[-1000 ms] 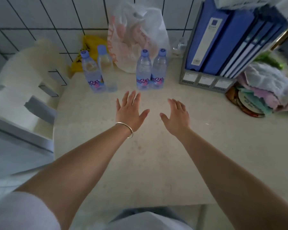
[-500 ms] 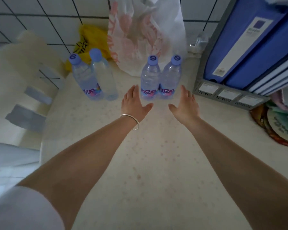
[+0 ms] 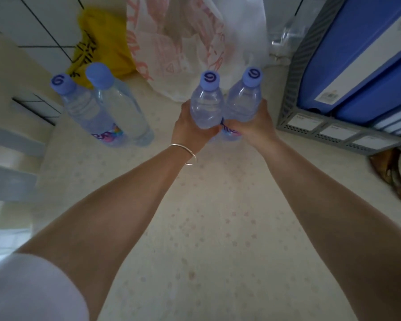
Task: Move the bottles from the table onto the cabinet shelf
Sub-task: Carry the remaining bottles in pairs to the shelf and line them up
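Two clear water bottles with blue caps stand side by side at the far middle of the cream table (image 3: pixel 208 228). My left hand (image 3: pixel 190 128), with a silver bangle on the wrist, is wrapped around the left bottle (image 3: pixel 206 105). My right hand (image 3: pixel 257 126) is wrapped around the right bottle (image 3: pixel 243 100). Both bottles touch each other. Two more bottles stand apart to the left: a labelled one (image 3: pixel 86 114) and an unlabelled one (image 3: pixel 120 112) right beside it. No cabinet shelf is in view.
A white plastic bag (image 3: pixel 195 42) and a yellow bag (image 3: pixel 97 40) lean on the tiled wall behind the bottles. A grey file rack (image 3: pixel 329 133) with blue binders (image 3: pixel 357 54) stands at the right. A pale chair (image 3: pixel 12 147) is at the left edge.
Both hands have reached forward from open over the table and closed around the two middle bottles. The camera has moved closer to the bottles.
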